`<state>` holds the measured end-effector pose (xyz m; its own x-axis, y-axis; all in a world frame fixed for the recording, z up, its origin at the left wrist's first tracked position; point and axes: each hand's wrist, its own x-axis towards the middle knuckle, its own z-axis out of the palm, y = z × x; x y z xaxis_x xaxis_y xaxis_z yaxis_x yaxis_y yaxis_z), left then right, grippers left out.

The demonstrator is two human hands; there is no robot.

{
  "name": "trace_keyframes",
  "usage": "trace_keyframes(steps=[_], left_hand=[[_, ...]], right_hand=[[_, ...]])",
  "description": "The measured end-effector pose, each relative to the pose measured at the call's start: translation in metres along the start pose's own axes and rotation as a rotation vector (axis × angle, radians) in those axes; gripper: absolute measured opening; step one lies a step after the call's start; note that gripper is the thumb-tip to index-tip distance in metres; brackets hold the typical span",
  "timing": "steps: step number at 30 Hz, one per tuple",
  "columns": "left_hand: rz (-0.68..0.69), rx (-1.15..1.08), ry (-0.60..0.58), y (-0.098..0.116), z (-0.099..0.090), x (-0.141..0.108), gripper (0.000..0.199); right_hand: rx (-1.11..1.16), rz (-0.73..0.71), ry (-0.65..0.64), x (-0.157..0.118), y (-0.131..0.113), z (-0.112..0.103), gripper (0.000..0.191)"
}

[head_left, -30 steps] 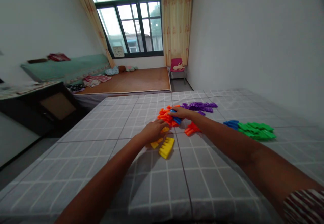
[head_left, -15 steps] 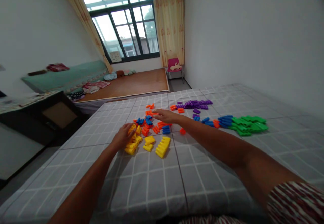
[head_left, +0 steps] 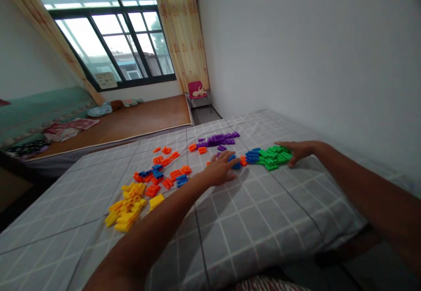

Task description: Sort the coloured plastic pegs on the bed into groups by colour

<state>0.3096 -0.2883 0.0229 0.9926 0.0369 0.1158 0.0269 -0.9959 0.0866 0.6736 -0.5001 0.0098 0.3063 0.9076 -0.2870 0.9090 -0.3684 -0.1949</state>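
- At far left, a green-covered backrest (head_left: 46,107) runs beside the low brown bed (head_left: 148,115), which has crumpled cloths (head_left: 70,129) on it; above is the window (head_left: 115,41).
- On the checked tabletop (head_left: 243,221), the yellow pieces (head_left: 126,207) lie in a loose heap nearest the left forearm. One more yellow piece (head_left: 157,201) is beside that forearm, partly hidden by it.
- Just beyond the yellow heap, the orange pieces (head_left: 153,190) lie scattered, some single and some in short rows, with a few dark blue pieces (head_left: 158,172) among them.
- Farther back, beyond the bed's right end, stands a pink chair (head_left: 195,89) with a pale soft toy (head_left: 199,92) on it.
- The left hand (head_left: 222,169) is palm down, fingers slightly spread, its fingertips at some blue pieces; whether its grip has closed on any, I cannot tell.
- Beyond this hand, the purple pieces (head_left: 219,140) form a long pile.
- Right of the left hand come a bit of orange, then a blue row (head_left: 252,155) touching the green pieces (head_left: 275,156), which are heaped together.
- The right hand (head_left: 291,153) is at the green heap's right end, its grip released, thumb and fingers parted.
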Motion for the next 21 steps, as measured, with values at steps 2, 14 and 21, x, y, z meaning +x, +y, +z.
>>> trace_keyframes(steps=[2, 14, 21], left_hand=[[-0.014, -0.024, -0.049, 0.015, 0.015, 0.043, 0.081], [-0.175, 0.04, -0.097, -0.032, -0.012, 0.002, 0.067], [-0.442, 0.04, -0.11, -0.088, -0.05, -0.135, 0.044]], right_hand=[[-0.013, 0.009, -0.007, 0.004, -0.015, 0.006, 0.128], [0.214, -0.383, 0.215, 0.075, -0.186, 0.024, 0.077], [0.331, -0.703, 0.138, 0.119, -0.354, 0.038, 0.054]])
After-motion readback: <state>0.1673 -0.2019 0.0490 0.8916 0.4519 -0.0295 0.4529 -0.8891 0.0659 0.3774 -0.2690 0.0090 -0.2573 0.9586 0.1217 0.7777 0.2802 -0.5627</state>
